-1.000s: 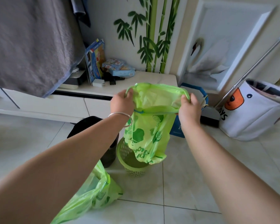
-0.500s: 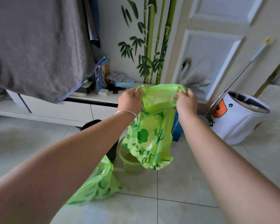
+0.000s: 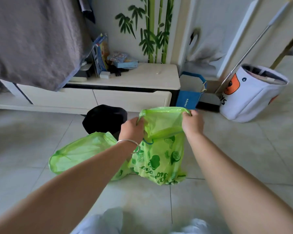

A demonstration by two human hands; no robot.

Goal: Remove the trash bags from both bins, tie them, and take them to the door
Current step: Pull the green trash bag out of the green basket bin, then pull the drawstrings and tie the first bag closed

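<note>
Two hands hold one printed green bag (image 3: 161, 159) by its mouth: left hand (image 3: 132, 128) grips the near-left rim, right hand (image 3: 192, 123) the right; fingers curled round the plastic; bag hangs below them, apparently touching the floor (image 3: 227, 166); second bag (image 3: 81, 152) lies left, untied.

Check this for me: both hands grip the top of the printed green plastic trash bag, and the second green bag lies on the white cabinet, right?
Not quite. In the head view the second green bag lies on the tiled floor, not the cabinet. Both the left hand and right hand do grip the printed green plastic trash bag.
</note>
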